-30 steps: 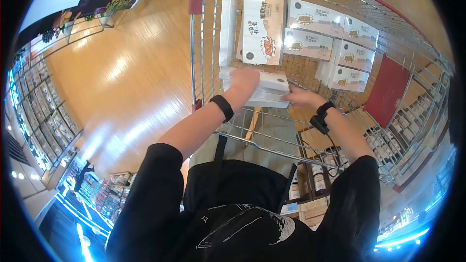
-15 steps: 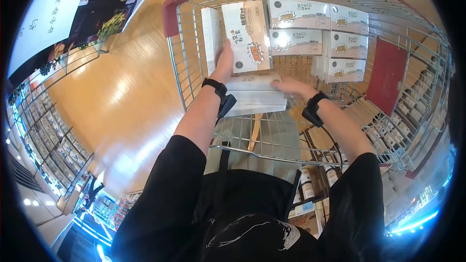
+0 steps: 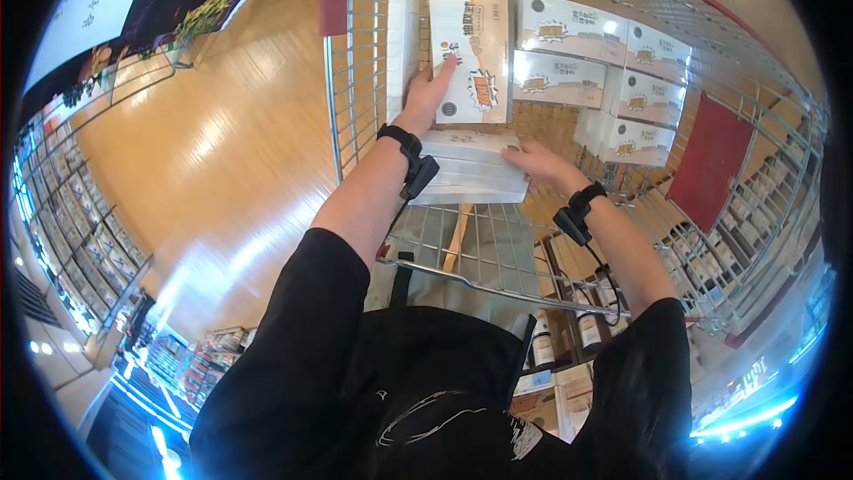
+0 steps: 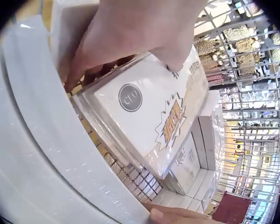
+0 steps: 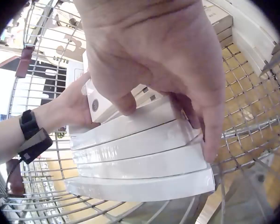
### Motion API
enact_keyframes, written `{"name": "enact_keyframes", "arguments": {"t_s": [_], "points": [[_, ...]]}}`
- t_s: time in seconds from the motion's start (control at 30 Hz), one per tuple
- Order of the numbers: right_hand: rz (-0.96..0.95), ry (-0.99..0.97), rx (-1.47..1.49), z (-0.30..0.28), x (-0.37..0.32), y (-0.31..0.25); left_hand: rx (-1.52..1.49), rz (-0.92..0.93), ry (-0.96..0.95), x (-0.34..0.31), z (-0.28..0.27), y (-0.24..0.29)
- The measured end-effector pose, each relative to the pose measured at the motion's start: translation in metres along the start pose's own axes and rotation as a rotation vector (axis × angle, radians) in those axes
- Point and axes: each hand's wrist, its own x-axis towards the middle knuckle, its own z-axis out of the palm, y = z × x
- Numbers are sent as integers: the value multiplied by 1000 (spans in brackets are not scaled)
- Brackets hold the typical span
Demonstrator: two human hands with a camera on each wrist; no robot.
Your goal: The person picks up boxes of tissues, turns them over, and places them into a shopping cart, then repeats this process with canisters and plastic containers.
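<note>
From where I stand, the printed pack (image 3: 477, 53) lies flat in the shopping cart (image 3: 336, 4), its long side running away from the person, and the left hand (image 3: 426, 96) is the nearer one. That hand grips the pack at its left long edge: the thumb (image 4: 172, 55) is over the printed face, and the fingers (image 4: 74, 70) reach down into the gap beside it. More packs lie under it.

The right hand (image 3: 544, 165) is just off the printed pack's near right corner, apart from it. It grips the right end of the row of white-edged packs (image 3: 471, 180), thumb (image 5: 126, 104) across the top and fingers (image 5: 212, 133) bent down over the end. That row has its long axis crosswise, roughly square to the printed pack, between it and the person's body.

The cart holds the rest as well. A pale upright pack (image 3: 402, 49) is along the left side, parallel to the printed one and beside the left hand. On the other side, a block of boxed packs (image 3: 569, 84) fills the far right part, some crosswise, next to the printed pack. Bare wire mesh (image 3: 542, 124) shows between that block and the crosswise row, close to the right hand.
</note>
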Motion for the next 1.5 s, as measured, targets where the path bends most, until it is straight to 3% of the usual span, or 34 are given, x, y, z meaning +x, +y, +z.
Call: {"name": "enact_keyframes", "arguments": {"t_s": [0.1,0.23,0.33,0.43,0.5,0.57,0.67,0.77,0.9,0.97,1.0,1.07,1.2,1.27,1.3,1.37,1.43,1.5], "points": [[-30,-33,6,-3,-8,-5,39,72,62,17,2,-15],[7,3,44,1,-14,-15,-38,201,-35,31,4,-21],[12,31,89,4,-13,-17,242,415,24,33,7,-14],[34,-15,109,-1,-5,-15,208,492,85,28,9,-8],[57,-68,100,-1,-6,-15,102,419,4,28,7,-8],[23,-17,76,3,-7,-17,219,514,82,35,8,-11],[-11,-97,75,1,-14,-26,182,414,13,34,3,2],[-25,-145,85,-1,-12,-24,234,409,84,31,7,2],[-53,-120,69,-1,-10,-21,210,340,34,16,1,20],[-353,-35,-91,1,28,16,202,359,-4,21,0,18],[-355,-34,-93,2,25,12,201,361,-3,24,1,16],[-558,296,-716,13,8,-8,185,370,-8,28,1,12],[-543,210,-625,23,-13,-34,221,362,14,16,4,21],[-590,222,-670,20,-12,-34,212,146,110,7,13,30],[-588,219,-671,19,-14,-33,210,143,110,1,19,29],[-660,284,-737,18,-18,-33,667,442,291,-20,35,24],[-653,287,-805,15,-6,-18,911,584,308,-70,52,28],[-654,294,-871,5,-10,-17,708,652,-119,-121,41,49]]}}
